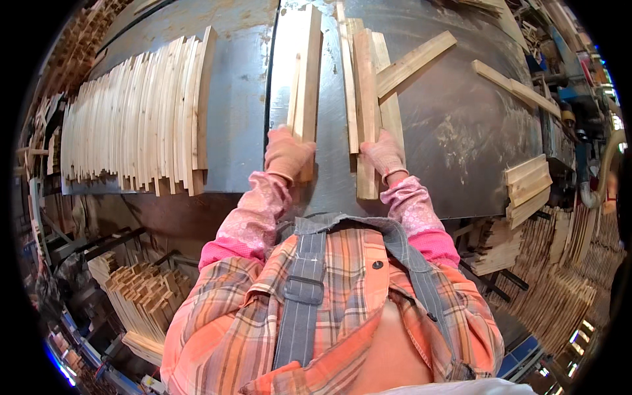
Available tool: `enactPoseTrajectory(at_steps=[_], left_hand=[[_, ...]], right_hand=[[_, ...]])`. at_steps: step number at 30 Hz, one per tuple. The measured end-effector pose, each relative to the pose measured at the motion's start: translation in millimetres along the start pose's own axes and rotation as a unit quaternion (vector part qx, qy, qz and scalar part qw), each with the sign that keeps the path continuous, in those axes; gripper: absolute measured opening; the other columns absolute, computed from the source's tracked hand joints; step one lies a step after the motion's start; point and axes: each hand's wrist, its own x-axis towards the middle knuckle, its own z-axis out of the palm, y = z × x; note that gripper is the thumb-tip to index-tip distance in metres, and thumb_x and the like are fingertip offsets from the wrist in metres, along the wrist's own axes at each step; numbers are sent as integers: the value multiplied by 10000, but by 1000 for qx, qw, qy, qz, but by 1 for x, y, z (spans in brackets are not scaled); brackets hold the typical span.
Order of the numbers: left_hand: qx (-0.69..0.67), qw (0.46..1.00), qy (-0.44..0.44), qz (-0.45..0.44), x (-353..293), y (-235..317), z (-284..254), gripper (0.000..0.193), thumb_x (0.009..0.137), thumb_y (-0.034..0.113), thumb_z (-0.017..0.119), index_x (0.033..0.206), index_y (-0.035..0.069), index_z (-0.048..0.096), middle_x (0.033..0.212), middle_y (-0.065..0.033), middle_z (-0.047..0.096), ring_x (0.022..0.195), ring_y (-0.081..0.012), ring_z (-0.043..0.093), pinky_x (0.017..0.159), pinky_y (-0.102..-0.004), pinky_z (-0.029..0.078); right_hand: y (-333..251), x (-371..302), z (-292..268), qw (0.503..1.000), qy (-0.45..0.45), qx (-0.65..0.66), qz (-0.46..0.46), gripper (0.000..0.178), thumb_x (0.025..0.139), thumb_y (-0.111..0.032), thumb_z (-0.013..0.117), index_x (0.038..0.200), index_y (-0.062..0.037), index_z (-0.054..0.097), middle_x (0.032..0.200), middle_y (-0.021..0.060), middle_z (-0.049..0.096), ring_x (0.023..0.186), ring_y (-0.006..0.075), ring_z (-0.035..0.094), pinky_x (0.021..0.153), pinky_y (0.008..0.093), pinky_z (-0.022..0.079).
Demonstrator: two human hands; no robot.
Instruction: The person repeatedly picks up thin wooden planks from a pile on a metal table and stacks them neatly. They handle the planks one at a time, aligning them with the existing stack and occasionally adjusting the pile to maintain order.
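Both hands wear pale pink-orange knit gloves. My left hand is closed round the near end of a pair of wooden strips standing side by side on the metal tabletop. My right hand grips the right side of another wooden strip, whose near end sticks out below the hand. Thinner wooden strips lie close along both sides of that one. A shorter wooden piece rests at a slant across them, pointing away to the right. The fingertips of both hands are partly hidden behind the wood.
A long row of wooden strips lies side by side on the left of the metal tabletop. Two loose pieces lie at the far right. Stacked strips sit by the right edge, and more stacks stand below the table.
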Motion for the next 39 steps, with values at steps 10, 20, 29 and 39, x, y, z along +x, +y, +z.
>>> enactPoseTrajectory(at_steps=[10, 20, 29, 39], left_hand=[[-24, 997, 30, 62, 12, -9, 33, 1127, 775, 329, 840, 1602, -37, 168, 1472, -298, 481, 1322, -449, 543, 1108, -473, 473], [-55, 997, 32, 51, 24, -24, 20, 1061, 770, 353, 843, 1581, 3, 254, 1395, -286, 552, 1216, -454, 620, 1035, -480, 525], [66, 971, 122, 197, 58, 13, 24, 1076, 772, 584, 800, 1527, -67, 394, 1511, -285, 481, 1408, -426, 450, 1157, -473, 401], [165, 983, 60, 50, 76, -3, -44, 1185, 689, 472, 849, 1604, 4, 258, 1459, -198, 453, 1302, -345, 568, 1043, -424, 513]], right_hand=[[-105, 53, -19, 987, 85, -128, -47, 715, 814, -372, 820, 1388, -24, 577, 1316, 241, 663, 1219, 378, 655, 1020, 444, 537], [-106, 44, 25, 990, -75, -114, -37, 647, 826, -371, 803, 1318, 1, 608, 1297, 237, 675, 1203, 387, 662, 1008, 443, 545], [-78, -11, 43, 958, -247, -72, -129, 630, 830, -417, 756, 1309, -27, 631, 1256, 248, 686, 1232, 405, 626, 1057, 444, 486], [-44, -11, -22, 972, 10, -225, -62, 875, 852, -439, 774, 1527, 4, 439, 1455, 294, 545, 1364, 443, 517, 1158, 462, 418]])
